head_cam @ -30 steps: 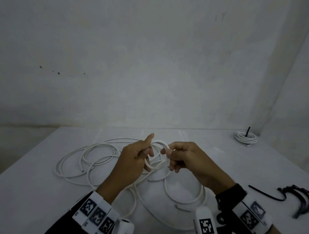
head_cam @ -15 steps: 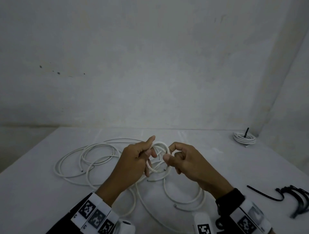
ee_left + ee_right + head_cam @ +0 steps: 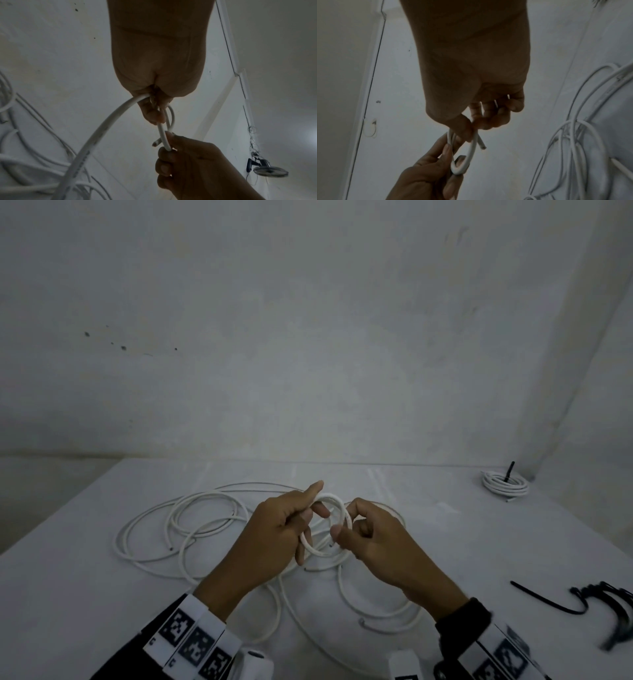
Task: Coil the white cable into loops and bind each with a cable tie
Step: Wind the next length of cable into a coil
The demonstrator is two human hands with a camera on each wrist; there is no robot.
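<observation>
A long white cable (image 3: 178, 529) sprawls in loose curves on the white table (image 3: 68, 594). Above it, both hands hold a small loop (image 3: 331, 497) formed near the cable's end. My left hand (image 3: 313, 501) grips the loop's left side, thumb on top and fingers curled through it. My right hand (image 3: 346, 522) pinches the loop's right side between thumb and index finger. In the left wrist view the cut cable end (image 3: 155, 144) pokes out beside the right hand (image 3: 171, 146). The right wrist view shows the same loop (image 3: 465, 157) between the right hand (image 3: 469, 129) and the left hand (image 3: 447, 159).
Black cable ties (image 3: 548, 601) lie loose at the table's right edge, with a bunch of them (image 3: 613, 604) further right. A coiled white cable bound with a black tie (image 3: 505, 486) sits at the far right corner. Walls close off the back and right.
My right thumb has slid down the loop's right side toward me. The left hand keeps its hold, and the loop stays between the hands.
</observation>
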